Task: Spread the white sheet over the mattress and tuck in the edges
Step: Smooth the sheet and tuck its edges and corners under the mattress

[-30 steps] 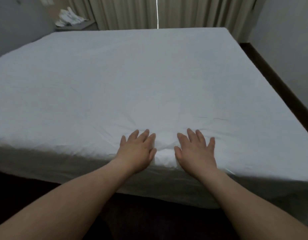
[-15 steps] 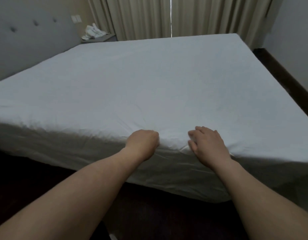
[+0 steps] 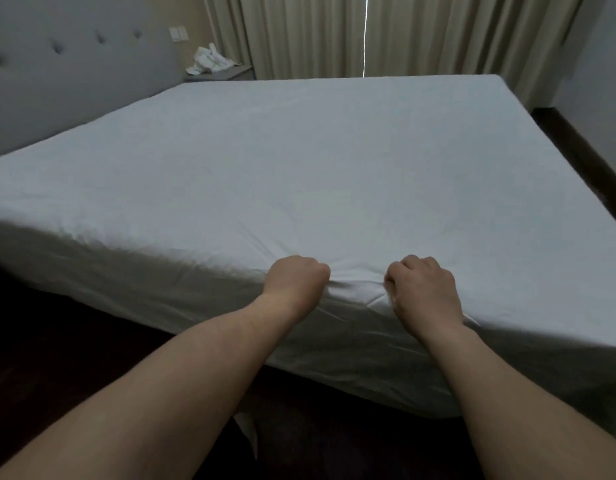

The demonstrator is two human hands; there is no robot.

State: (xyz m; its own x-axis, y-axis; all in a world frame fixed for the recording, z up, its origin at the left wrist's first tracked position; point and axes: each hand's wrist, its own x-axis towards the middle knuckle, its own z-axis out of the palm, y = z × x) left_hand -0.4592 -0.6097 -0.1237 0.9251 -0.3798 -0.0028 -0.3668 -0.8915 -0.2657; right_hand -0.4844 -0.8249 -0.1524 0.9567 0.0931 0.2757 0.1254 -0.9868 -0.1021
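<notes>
While both fists bunch the sheet point(image 3: 299, 174) at the bed's near edge, pull evenly.
Left hand point(image 3: 296, 280) and right hand point(image 3: 422, 289) each have a grip clamped on cloth, a ridge puckered between them; beyond the grips the sheet lies flat over the mattress, so I judge a level, matched tug downward suits tucking.

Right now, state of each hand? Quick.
Left hand: closed, fingers curled, gripping a bunch of the white sheet at the mattress's near edge.
Right hand: closed, gripping the same sheet beside it.
</notes>
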